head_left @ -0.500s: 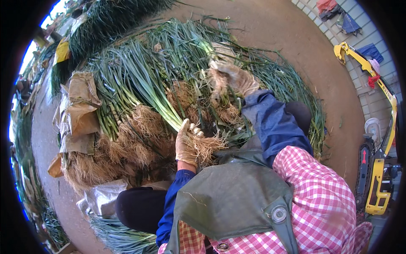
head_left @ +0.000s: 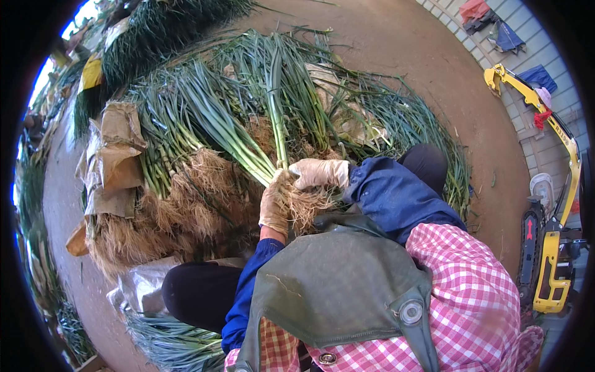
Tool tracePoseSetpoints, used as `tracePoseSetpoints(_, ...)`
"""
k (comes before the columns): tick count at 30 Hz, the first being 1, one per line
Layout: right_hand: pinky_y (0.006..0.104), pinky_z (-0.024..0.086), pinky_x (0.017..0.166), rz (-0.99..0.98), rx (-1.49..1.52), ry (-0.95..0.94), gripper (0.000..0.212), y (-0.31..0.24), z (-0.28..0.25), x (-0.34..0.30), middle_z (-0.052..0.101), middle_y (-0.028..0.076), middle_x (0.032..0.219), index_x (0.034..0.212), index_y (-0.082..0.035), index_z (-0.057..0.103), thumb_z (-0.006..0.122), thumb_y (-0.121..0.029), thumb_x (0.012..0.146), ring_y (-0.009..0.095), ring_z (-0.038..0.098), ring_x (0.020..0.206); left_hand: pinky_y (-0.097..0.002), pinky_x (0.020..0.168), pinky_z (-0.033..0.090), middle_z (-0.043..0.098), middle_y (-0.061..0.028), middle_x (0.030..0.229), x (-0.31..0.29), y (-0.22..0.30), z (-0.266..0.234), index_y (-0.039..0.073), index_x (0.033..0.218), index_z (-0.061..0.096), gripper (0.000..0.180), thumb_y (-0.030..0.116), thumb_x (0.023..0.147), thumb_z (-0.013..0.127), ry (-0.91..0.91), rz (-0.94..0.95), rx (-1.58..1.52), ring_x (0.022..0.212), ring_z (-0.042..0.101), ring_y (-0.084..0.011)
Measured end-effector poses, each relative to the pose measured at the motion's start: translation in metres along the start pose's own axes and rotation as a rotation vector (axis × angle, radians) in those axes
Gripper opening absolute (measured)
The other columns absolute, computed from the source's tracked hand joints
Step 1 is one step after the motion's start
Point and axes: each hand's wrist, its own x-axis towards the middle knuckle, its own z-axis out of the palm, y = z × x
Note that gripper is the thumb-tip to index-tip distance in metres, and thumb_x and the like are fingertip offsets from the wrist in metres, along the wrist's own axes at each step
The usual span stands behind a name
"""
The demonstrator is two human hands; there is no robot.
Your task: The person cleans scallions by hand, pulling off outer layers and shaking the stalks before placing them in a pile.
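Both my hands wear pale, soiled gloves and meet in front of my lap. My left hand is closed round the base of a bunch of green onions, whose long leaves slant away to the far left. Pale, stringy roots stick out of that grip to the right. My right hand presses up against the left, closed on the lower ends of a few more green onions that stand nearly straight away from me. Its fingertips are partly hidden among the stalks.
A heap of green onions with thick roots lies beyond and left. Brown sacking stands at its left edge; a pale sack lies under leaves at right. More bundles lie near my knee. A yellow toy-like excavator stands far right.
My right hand has come down and toward me from over the heap, bringing green onions against the bunch in my left hand. My left hand has stayed nearly in place, still gripping.
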Motion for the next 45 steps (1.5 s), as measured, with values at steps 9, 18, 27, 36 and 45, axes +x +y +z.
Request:
tracePoseSetpoints(9,0.0273,0.047,0.046,0.383,0.831,0.289,0.045,0.013,-0.009,0.015,0.063,0.01,0.073,0.091,-0.003,0.067,0.057,-0.047,0.086,0.017,0.056,0.051,-0.0325,0.059,0.053,0.064,-0.0133,0.084,-0.008,0.012,-0.02,-0.004,0.105,0.059,0.024,0.011,0.088,0.053,0.027,0.034,0.358,0.068,0.062,-0.0223)
tracePoseSetpoints(18,0.0245,0.043,0.044,0.558,0.865,0.654,0.028,0.068,0.013,0.035,0.065,0.004,0.068,0.084,-0.003,0.064,0.057,-0.029,0.089,0.012,0.054,0.053,-0.0283,0.055,0.051,0.062,-0.0103,0.079,-0.016,0.001,0.015,-0.004,0.099,0.06,0.02,0.007,0.084,0.053,0.001,0.078,0.171,0.062,0.059,-0.0197)
tracePoseSetpoints(27,0.0448,0.047,0.075,0.75,-0.182,0.763,0.039,0.103,-0.03,0.016,0.065,0.019,0.089,0.101,-0.005,0.06,0.061,-0.039,0.081,0.037,0.063,0.079,-0.0462,0.088,0.049,0.063,-0.0237,0.102,-0.035,0.013,0.034,-0.006,0.104,0.056,0.024,0.012,0.092,0.046,-0.079,0.034,0.036,0.092,0.062,-0.0362)
tracePoseSetpoints(36,0.034,0.05,0.065,0.188,1.076,0.316,0.036,0.004,-0.011,0.062,0.067,0.009,0.08,0.092,-0.003,0.068,0.053,-0.036,0.091,0.018,0.062,0.064,-0.0406,0.063,0.055,0.065,-0.0203,0.085,-0.019,0.013,0.01,-0.007,0.104,0.059,0.027,0.015,0.09,0.051,-0.043,-0.011,0.11,0.069,0.064,-0.0307)
tracePoseSetpoints(45,0.0282,0.045,0.049,0.125,0.318,0.604,0.03,-0.012,-0.008,0.053,0.06,0.003,0.067,0.081,-0.005,0.063,0.058,-0.033,0.09,0.014,0.057,0.054,-0.0386,0.059,0.055,0.061,-0.019,0.08,-0.013,0.008,-0.006,-0.003,0.095,0.053,0.015,0.007,0.084,0.051,0.12,0.054,0.102,0.064,0.061,-0.0288)
